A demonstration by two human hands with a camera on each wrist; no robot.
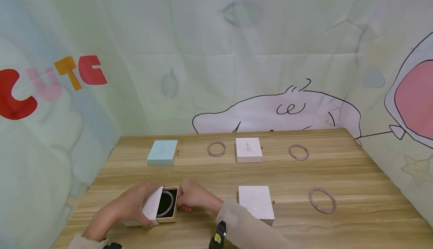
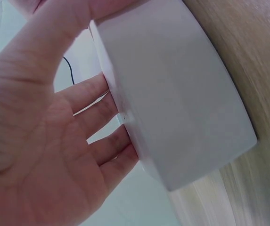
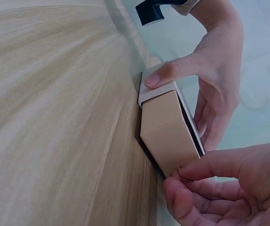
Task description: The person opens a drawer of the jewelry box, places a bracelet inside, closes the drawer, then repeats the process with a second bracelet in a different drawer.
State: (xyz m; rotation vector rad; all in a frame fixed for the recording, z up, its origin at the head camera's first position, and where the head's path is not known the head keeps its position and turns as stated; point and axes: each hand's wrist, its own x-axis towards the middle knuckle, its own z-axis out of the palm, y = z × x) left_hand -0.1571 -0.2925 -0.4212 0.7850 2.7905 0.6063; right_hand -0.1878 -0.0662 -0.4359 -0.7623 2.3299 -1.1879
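A white slide-out gift box lies near the table's front left, its cream drawer [image 3: 165, 132] partly pulled from the white sleeve [image 2: 172, 94]. My left hand [image 1: 133, 204] grips the sleeve, thumb on the near side and fingers on the far side. A pale mauve bangle [image 1: 173, 202] rests on the drawer's black lining. My right hand [image 1: 196, 195] is at the drawer's right end; in the right wrist view its thumb and finger pinch a small pull tab [image 3: 185, 175] there.
Behind stand a light blue box [image 1: 163, 152] and a white box [image 1: 248, 150]. Another white box [image 1: 255, 202] lies partly behind my right forearm. Loose bangles lie on the wooden table: one [image 1: 216, 149] between the back boxes, two more [image 1: 299, 152] [image 1: 322, 201] at the right.
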